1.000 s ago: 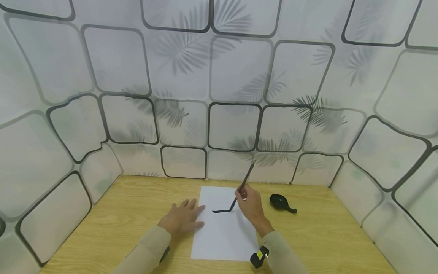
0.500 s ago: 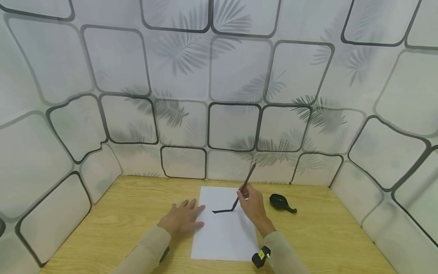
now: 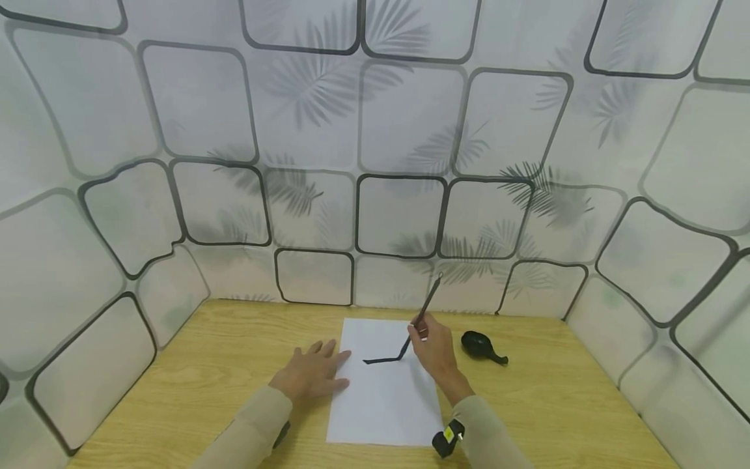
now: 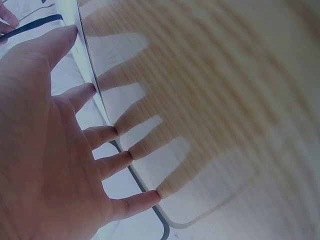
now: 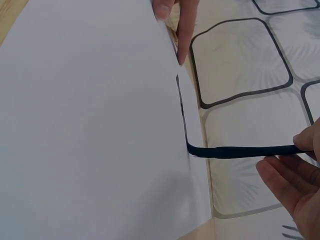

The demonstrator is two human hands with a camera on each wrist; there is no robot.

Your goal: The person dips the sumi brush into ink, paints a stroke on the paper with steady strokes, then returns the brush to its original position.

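A dark ink brush (image 3: 426, 303) with a small loop at its top end slants up from the paper, pinched between the thumb and fingers of my right hand (image 3: 435, 348). Its bent tip meets the white sheet of paper (image 3: 383, 410) at the right end of a black stroke (image 3: 379, 361). In the right wrist view the brush (image 5: 250, 151) has its bristles curved against the sheet. My left hand (image 3: 310, 372) lies with spread fingers at the sheet's left edge, thumb and a fingertip on the paper. The left wrist view shows those fingertips (image 4: 150, 196) touching the wood surface.
To the right of the sheet lies a black spoon-shaped dish (image 3: 479, 346) with a short handle. The wooden table (image 3: 234, 352) ends at a patterned curtain-like wall (image 3: 316, 215) behind and on both sides. A black device (image 3: 448, 438) sits at the right wrist.
My right hand has moved slightly to the right with the brush, and the black stroke has grown a little longer that way. The left hand has stayed in place.
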